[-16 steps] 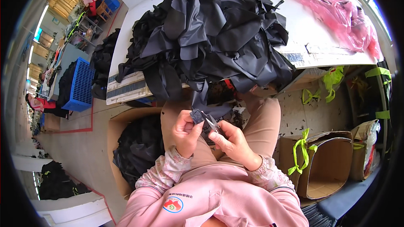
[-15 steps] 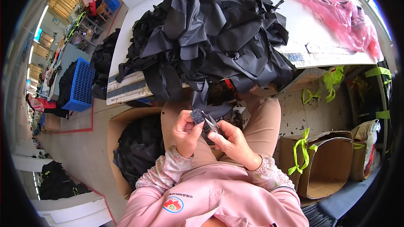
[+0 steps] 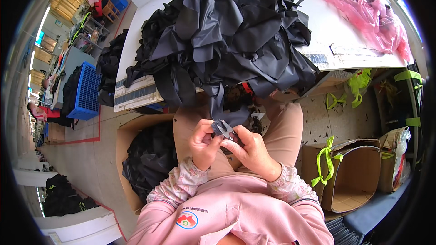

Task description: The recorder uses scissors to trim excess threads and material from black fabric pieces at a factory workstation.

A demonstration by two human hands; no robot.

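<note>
Above my lap, my left hand (image 3: 203, 145) is closed in a pinch on the end of a black fabric piece (image 3: 218, 127). My right hand (image 3: 252, 152) is wrapped round a small pair of thread snips (image 3: 230, 136). Their pale blades point up and left and lie against the fabric at my left fingertips; whether they have cut through it I cannot tell. Just beyond my hands, a large heap of black fabric pieces (image 3: 231, 31) covers the white table (image 3: 334, 29), and some strips hang over its near edge.
At my left stands a cardboard box (image 3: 125, 143) holding more black fabric. An open carton (image 3: 352, 186) with a yellow-green tie (image 3: 324, 161) stands at my right. Pink plastic (image 3: 359, 11) lies at the table's far right. A blue crate (image 3: 86, 91) is farther left.
The snips have moved left, and their blades now overlap the fabric at my left fingers. My two hands have drawn closer together.
</note>
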